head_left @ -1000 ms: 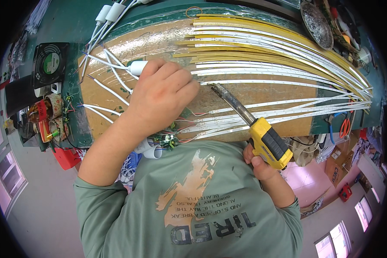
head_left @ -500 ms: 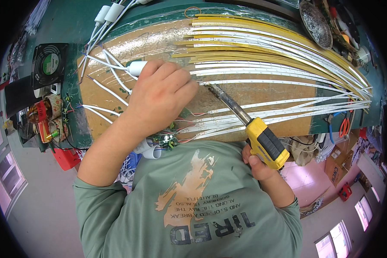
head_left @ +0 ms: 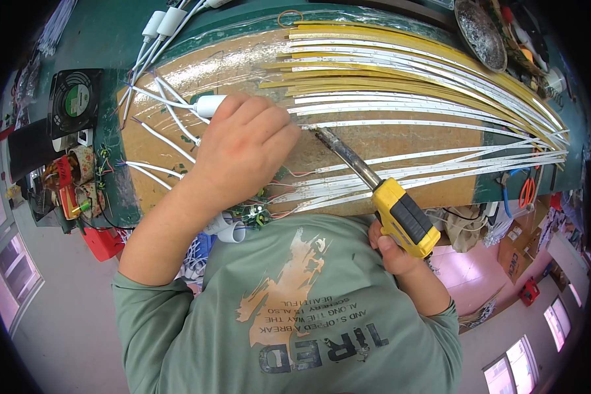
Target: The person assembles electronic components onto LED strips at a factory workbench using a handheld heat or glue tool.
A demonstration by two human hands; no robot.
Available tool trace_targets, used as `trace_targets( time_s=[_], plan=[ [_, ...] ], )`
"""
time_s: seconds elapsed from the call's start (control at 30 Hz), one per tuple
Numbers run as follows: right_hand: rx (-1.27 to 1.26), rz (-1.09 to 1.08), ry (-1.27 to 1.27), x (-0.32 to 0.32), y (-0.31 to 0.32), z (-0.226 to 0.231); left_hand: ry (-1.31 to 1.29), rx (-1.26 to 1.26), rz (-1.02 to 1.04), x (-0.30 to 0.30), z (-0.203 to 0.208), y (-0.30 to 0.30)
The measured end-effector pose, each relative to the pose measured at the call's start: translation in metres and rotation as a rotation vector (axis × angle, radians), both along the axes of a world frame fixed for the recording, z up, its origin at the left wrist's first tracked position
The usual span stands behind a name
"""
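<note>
My left hand (head_left: pixel 246 148) is closed around a white cylindrical cable housing (head_left: pixel 211 105), whose rear end and white cable stick out on the left. Its fingertips point away to the right and are partly hidden. In my right hand (head_left: pixel 394 253) is a yellow and black soldering gun (head_left: pixel 406 217), its long metal barrel slanting up and left. The tip meets, or nearly meets, the left end of a white LED strip (head_left: pixel 400 123), just right of my left fingers. Whether it touches metal there is too small to tell.
More white and yellow strips (head_left: pixel 387 85) fan across a brown board (head_left: pixel 243 65). White cables (head_left: pixel 167 141) lie at left, near a black fan (head_left: pixel 75 98). Wired green circuit boards (head_left: pixel 256 213) sit by my shirt. A metal dish (head_left: pixel 481 36) and orange-handled scissors (head_left: pixel 526 190) are at right.
</note>
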State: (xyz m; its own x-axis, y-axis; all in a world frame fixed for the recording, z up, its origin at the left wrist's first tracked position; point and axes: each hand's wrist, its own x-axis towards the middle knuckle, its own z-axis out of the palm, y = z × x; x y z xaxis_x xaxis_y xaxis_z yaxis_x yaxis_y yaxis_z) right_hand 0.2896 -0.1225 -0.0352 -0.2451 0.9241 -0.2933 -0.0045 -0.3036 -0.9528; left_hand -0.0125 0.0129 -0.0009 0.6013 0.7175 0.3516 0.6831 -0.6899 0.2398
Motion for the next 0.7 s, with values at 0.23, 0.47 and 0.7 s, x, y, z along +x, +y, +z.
trace_targets(
  time_s=[0.23,0.47,0.7],
  plan=[
    [0.009,0.039,0.013,0.0008,0.0014,-0.0004,0.02,-0.003,-0.019,-0.0001,0.0001,-0.0003],
    [0.022,0.045,-0.003,-0.0006,0.0022,-0.0006,0.071,-0.093,-0.027,-0.0017,0.0052,-0.0018],
    [0.077,0.101,-0.115,-0.0006,0.0029,-0.001,0.025,-0.004,-0.035,-0.0005,-0.0003,-0.0011]
  ],
)
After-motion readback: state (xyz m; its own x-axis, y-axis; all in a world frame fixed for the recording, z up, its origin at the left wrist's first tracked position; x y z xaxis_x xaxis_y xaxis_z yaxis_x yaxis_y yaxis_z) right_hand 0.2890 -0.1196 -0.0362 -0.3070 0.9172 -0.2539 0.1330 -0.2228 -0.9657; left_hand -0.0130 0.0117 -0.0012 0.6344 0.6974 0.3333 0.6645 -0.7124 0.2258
